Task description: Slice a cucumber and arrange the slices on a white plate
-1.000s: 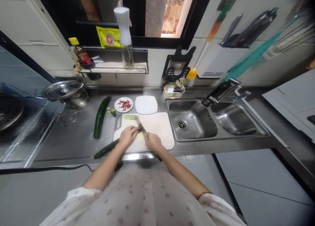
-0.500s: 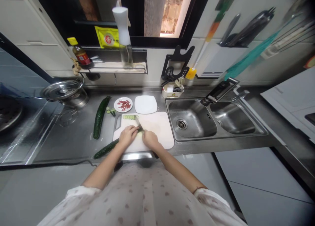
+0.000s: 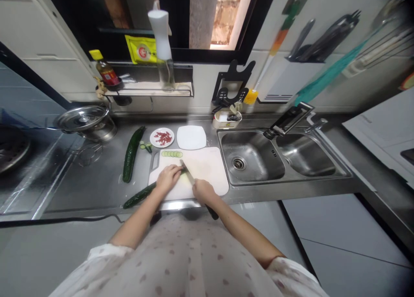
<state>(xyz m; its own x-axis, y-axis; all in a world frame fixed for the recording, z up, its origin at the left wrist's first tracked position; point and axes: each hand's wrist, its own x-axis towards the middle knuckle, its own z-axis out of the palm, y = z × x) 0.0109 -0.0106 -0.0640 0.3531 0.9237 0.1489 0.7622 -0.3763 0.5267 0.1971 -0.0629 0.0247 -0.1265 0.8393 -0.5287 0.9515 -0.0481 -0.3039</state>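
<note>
Centrally, the left hand (image 3: 168,179) clasps the cucumber (image 3: 139,196), which lies across the near left edge of the board (image 3: 210,167); the right hand (image 3: 204,191) grips the knife (image 3: 187,172). Probably firm but slick, the cucumber is best held just left of the knife; its far end is poorly seen.

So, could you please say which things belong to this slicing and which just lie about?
Apparently used: black-handled metal knife; dark-green cucumber at left hand; white rectangular cutting board; round pale-green slices.

Apparently idle: lidded metal pot; yellow-capped bottle; flat yellow packet.
</note>
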